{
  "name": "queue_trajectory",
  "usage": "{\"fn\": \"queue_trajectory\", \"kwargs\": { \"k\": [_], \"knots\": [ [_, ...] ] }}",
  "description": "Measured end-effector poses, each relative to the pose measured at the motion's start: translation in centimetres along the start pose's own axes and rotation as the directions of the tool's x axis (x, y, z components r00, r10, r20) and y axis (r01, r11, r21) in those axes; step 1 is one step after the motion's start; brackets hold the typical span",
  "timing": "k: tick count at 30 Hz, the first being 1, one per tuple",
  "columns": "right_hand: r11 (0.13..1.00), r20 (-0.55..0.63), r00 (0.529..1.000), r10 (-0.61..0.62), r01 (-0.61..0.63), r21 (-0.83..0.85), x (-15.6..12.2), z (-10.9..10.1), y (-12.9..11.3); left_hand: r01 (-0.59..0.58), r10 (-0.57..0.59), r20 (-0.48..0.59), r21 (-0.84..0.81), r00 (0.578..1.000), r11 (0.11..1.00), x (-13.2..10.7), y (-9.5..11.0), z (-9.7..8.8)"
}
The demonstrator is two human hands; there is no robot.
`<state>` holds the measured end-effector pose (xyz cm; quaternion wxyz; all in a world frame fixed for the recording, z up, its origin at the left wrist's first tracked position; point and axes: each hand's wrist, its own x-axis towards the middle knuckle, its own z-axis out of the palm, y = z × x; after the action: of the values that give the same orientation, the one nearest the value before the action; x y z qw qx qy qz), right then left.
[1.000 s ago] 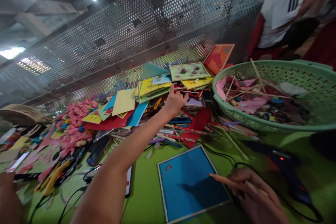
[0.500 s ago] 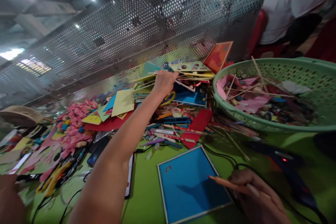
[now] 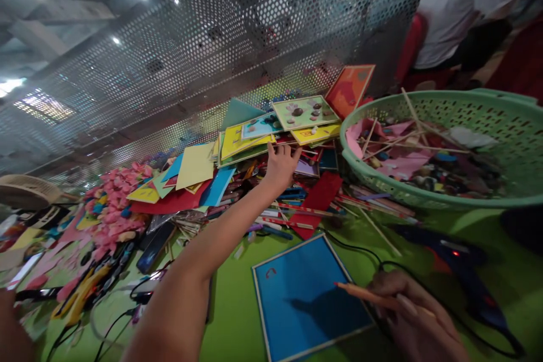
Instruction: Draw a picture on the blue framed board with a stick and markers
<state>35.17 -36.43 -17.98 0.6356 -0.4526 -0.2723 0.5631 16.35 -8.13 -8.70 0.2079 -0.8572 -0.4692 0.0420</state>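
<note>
- We find the right hand (image 3: 412, 323) with its grip narrow, holding the pencil (image 3: 365, 292) at about 4 o'clock in view.
- The pencil's long axis slants shallowly, its red tip pointing between 9 and 10 o'clock, over the blue card (image 3: 297, 277).
- Left hand (image 3: 281, 167) at the card pile (image 3: 240, 146), towards 12 o'clock; we cannot tell whether its grip holds anything.

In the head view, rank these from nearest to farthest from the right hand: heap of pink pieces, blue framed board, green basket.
From the right hand:
1. Blue framed board: just to the hand's left.
2. Green basket: beyond the hand, on the right side.
3. Heap of pink pieces: well off to the left.
</note>
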Motion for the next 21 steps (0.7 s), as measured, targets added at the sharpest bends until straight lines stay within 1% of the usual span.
{"fn": "queue_trajectory", "kwargs": {
  "k": [2,3,5,9,12,16,18,21],
  "knots": [
    [1.0,0.016,1.0,0.012,-0.012,0.003,0.0,-0.4,0.3,-0.007,0.007,-0.001,-0.011,1.0,1.0,0.1,-0.2,-0.3],
    [1.0,0.025,0.999,0.025,-0.025,0.005,0.0,-0.7,0.5,-0.012,0.012,-0.002,-0.02,1.0,1.0,0.2,-0.7,-0.6],
    [0.999,0.038,0.998,0.044,-0.044,0.013,0.0,-1.3,0.9,-0.001,0.0,-0.01,-0.036,1.0,0.999,0.7,-2.2,-1.4],
    [0.998,0.099,0.994,0.057,-0.059,0.019,-0.2,-1.9,1.3,0.085,-0.088,-0.047,-0.059,0.995,0.995,2.7,-5.9,-3.5],
    [0.998,0.118,0.992,0.053,-0.055,0.015,-0.2,-1.9,1.4,0.127,-0.13,-0.055,-0.068,0.99,0.99,4.4,-7.7,-4.8],
    [0.998,0.109,0.993,0.054,-0.056,0.014,-0.2,-2.1,1.6,0.167,-0.172,-0.067,-0.078,0.983,0.983,5.5,-8.4,-5.6],
    [0.998,0.09,0.994,0.061,-0.061,0.001,-0.2,-2.2,1.7,0.165,-0.171,-0.074,-0.084,0.982,0.983,5.5,-8.4,-5.6],
    [0.997,0.083,0.994,0.073,-0.071,-0.025,-0.2,-2.3,1.5,0.14,-0.148,-0.074,-0.097,0.986,0.985,4.7,-8.2,-5.3]
  ]
}}
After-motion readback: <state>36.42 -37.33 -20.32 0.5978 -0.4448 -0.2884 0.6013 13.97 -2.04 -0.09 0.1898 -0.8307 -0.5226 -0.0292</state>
